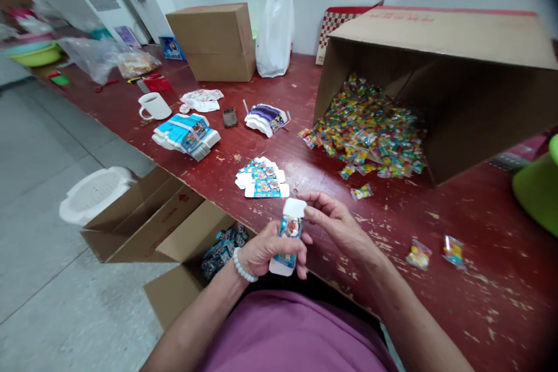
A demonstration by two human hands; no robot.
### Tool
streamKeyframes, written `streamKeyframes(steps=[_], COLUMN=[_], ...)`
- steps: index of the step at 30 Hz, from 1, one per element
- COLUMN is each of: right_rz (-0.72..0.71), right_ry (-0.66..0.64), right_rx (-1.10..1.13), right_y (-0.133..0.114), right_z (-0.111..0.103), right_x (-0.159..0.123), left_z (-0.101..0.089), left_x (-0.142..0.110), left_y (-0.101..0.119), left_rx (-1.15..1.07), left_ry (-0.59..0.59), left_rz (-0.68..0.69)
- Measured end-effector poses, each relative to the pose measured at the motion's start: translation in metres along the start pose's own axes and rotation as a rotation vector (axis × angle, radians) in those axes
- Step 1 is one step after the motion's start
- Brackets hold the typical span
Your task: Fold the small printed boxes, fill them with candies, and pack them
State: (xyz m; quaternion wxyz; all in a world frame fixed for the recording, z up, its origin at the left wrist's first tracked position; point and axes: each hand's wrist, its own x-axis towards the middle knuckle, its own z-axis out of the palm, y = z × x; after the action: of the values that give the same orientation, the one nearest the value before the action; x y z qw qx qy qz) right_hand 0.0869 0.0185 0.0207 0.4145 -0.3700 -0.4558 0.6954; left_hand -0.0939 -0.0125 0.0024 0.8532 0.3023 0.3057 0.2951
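Observation:
My left hand (272, 249) is wrapped around a small blue printed candy box (289, 229), its white end flaps sticking out at top and bottom. At the upper flap, my right hand (333, 218) has its thumb and fingers at the right corner, seeming to pinch it. Just beyond lies a small pile of flattened blue boxes (265, 180). A banded stack of blue flat cartons (187, 135) and a purple stack (265, 119) rest farther back. Wrapped candies (370, 128) spill from a large cardboard carton (436, 40) on its side. Loose candies (419, 254) lie to the right.
Below the red table's edge, an open carton (185, 238) contains several blue filled boxes (223, 250). A white stool (98, 193) stands on the floor. On the table are a white mug (154, 106), a closed carton (211, 43), a white plastic bag (275, 29) and a green basin (538, 189).

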Motion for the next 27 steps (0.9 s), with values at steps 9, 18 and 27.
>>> streamKeyframes(steps=[9,18,27], right_rz=[0.131,-0.062,-0.136], right_ry=[-0.031,0.249,0.259], right_rx=[0.134,-0.176,-0.077], right_y=[0.033,0.035,0.048], right_z=[0.014,0.006,0.017], right_x=[-0.014,-0.003,-0.003], left_z=[0.000,0.006,0.000], left_x=[0.007,0.006,0.000], left_y=[-0.005,-0.004,-0.002], left_rx=[0.122,0.261,0.361], left_ry=[0.214,0.511,0.508], left_rz=[0.099,0.395,0.429])
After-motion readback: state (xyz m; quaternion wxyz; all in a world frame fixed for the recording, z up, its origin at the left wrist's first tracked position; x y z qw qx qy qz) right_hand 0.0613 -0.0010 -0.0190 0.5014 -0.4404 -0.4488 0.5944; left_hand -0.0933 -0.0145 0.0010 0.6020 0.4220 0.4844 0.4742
